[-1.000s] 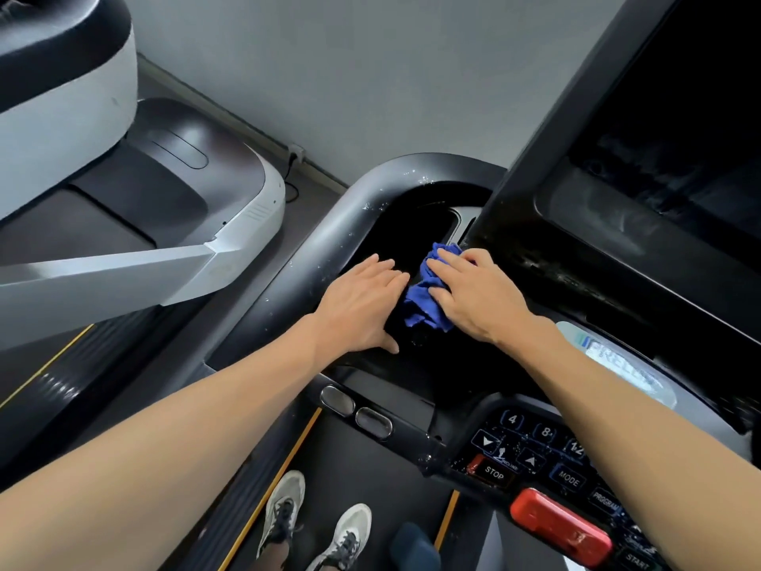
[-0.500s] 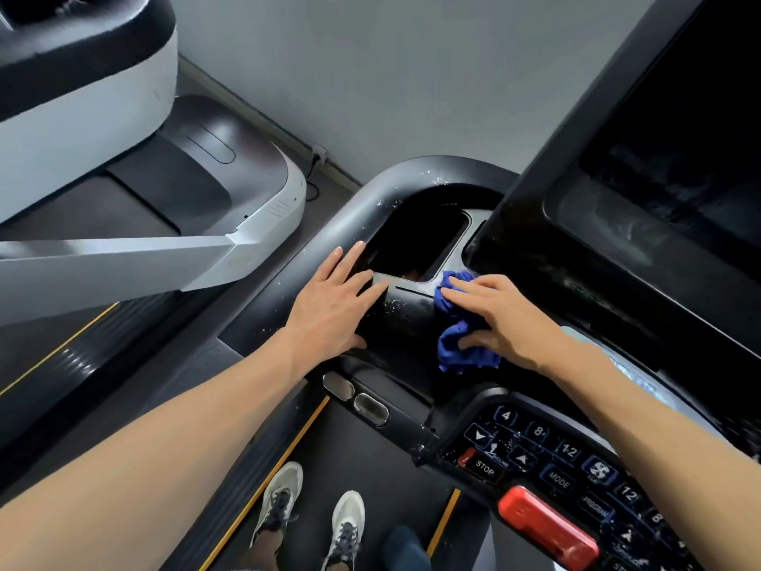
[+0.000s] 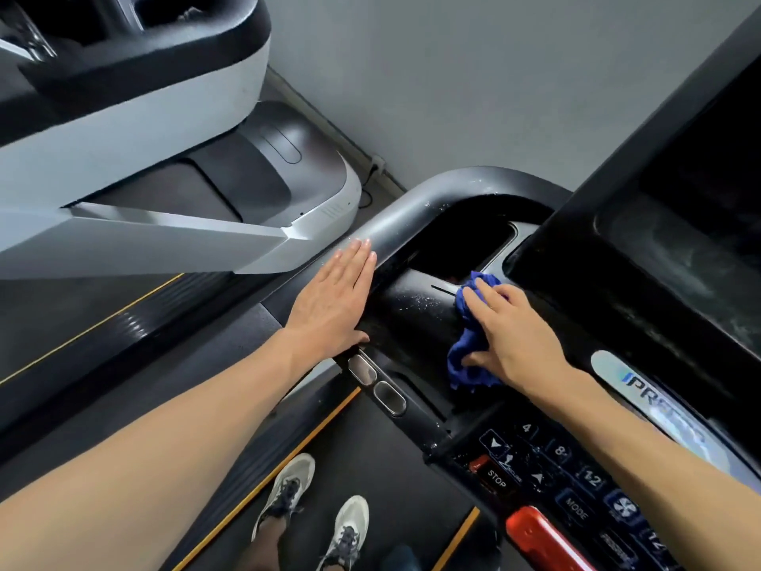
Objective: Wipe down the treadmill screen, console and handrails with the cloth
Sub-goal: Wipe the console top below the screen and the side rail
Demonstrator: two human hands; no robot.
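Note:
My right hand (image 3: 510, 335) presses a crumpled blue cloth (image 3: 467, 356) onto the glossy black console (image 3: 416, 311), just below the dark cup-holder recess (image 3: 461, 245). White specks dot the console surface left of the cloth. My left hand (image 3: 333, 302) lies flat, fingers together, on the curved grey-black left handrail (image 3: 412, 212), holding nothing. The dark treadmill screen (image 3: 700, 224) rises at the right, with smears on its glass. The keypad (image 3: 568, 480) with STOP and MODE keys sits under my right forearm.
A red safety key (image 3: 539, 537) lies at the bottom right. Two oval metal pulse sensors (image 3: 376, 381) sit on the bar near my left wrist. A neighbouring white-and-black treadmill (image 3: 164, 117) fills the left. A grey wall stands behind. My sneakers (image 3: 313, 513) are on the belt.
My left hand has slid outward and up from the console onto the left handrail. My right hand has shifted the cloth slightly along the console beneath the recess.

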